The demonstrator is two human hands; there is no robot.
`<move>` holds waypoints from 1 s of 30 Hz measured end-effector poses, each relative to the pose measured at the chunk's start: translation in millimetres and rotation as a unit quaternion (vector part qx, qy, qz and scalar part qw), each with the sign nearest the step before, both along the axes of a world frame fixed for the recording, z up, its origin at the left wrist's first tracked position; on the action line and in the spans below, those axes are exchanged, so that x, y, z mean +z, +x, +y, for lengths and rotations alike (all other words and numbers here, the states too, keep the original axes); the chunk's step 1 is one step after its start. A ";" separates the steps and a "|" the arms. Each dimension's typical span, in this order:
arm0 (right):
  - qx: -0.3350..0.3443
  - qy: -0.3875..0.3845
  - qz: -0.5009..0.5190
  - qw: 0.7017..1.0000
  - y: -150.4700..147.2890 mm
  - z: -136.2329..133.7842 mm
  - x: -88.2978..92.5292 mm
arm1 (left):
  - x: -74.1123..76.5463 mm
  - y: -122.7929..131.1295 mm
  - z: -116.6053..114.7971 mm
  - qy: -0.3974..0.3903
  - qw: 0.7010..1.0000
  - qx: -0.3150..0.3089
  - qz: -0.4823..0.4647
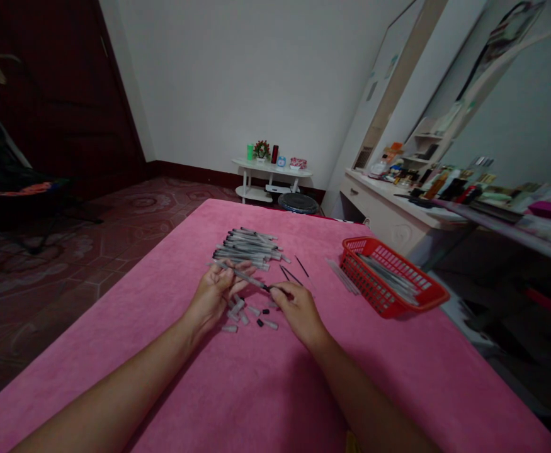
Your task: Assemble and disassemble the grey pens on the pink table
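Note:
My left hand (217,290) holds a clear pen barrel (244,276) between thumb and fingers, its other fingers partly spread. At the barrel's right end, my right hand (298,308) is closed on a thin dark piece that meets the barrel. Behind my hands lies a pile of clear pens with dark ends (249,247). Several translucent caps (237,307) and small black plugs (260,323) are scattered on the pink cloth (237,390) near my hands. A few thin dark refills (293,275) rest to the right of the pile.
A red basket (374,302) with long thin pieces stands on the right, clear tubes (344,277) beside it. Farther off are a small white table (256,165), a round black stool (298,202) and a cluttered dresser (398,211).

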State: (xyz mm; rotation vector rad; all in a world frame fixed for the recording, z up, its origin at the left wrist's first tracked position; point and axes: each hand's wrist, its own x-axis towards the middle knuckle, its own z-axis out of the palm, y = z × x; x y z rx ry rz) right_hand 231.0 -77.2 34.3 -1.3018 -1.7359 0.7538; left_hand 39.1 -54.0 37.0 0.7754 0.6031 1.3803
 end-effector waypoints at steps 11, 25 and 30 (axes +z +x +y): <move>-0.033 -0.001 0.023 0.999 -6.8 -7.9 6.8 | -6.5 3.4 -3.3 0.010 0.999 -0.034 0.014; -0.058 -0.029 -0.001 0.998 -6.9 -5.7 -0.6 | -3.4 4.5 -6.9 0.003 0.999 -0.015 0.033; -0.051 -0.049 -0.026 0.997 -7.0 -6.8 0.5 | -3.9 5.0 -7.7 0.011 0.999 -0.022 0.037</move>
